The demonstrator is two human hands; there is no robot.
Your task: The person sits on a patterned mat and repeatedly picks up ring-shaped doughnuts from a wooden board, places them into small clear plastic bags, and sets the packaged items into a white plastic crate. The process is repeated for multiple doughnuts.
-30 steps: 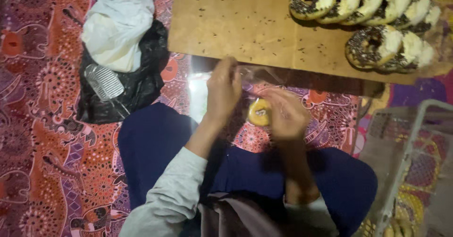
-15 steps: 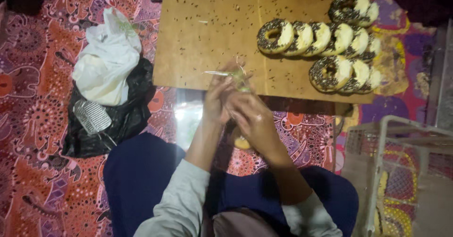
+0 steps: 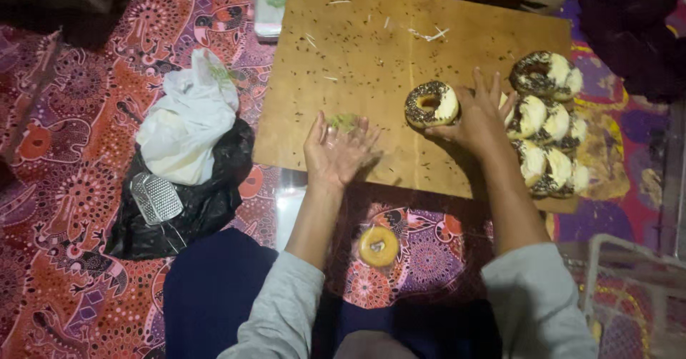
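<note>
**Hands part, one doughnut at the fingertips**

Half a second ago both hands were bunched together at the near edge of the board, pinching something thin between them; now they have separated. Right hand (image 3: 480, 112) has gone out to two o'clock and lies flat on the wooden board (image 3: 371, 52), fingers spread, fingertips touching the sprinkled doughnut (image 3: 431, 104) that stands apart from the rest. Left hand (image 3: 334, 152) sits at about eleven o'clock from the lap, palm turned up, fingers loosely open and slightly curled, with a small tuft of green shreds (image 3: 344, 121) at its fingertips. I cannot tell whether the tuft rests on the fingers or on the board just beyond them.

Behind the right hand, at three o'clock, the other coated doughnuts (image 3: 547, 127) lie packed in overlapping rows. One plain doughnut (image 3: 378, 245) lies off the board on the patterned cloth (image 3: 64, 187), near the knees at six o'clock.

Risks, as I judge them: the spread right hand rests against soft coating, so any sliding push could smear the topping or nudge the packed rows toward the board's far corner. Loose shreds could spill from an open palm. A shifting knee could crush the plain doughnut. At nine o'clock a white bag (image 3: 187, 120) on a black bag (image 3: 207, 202) and a small metal grater (image 3: 156, 197) lie near the left elbow.
</note>
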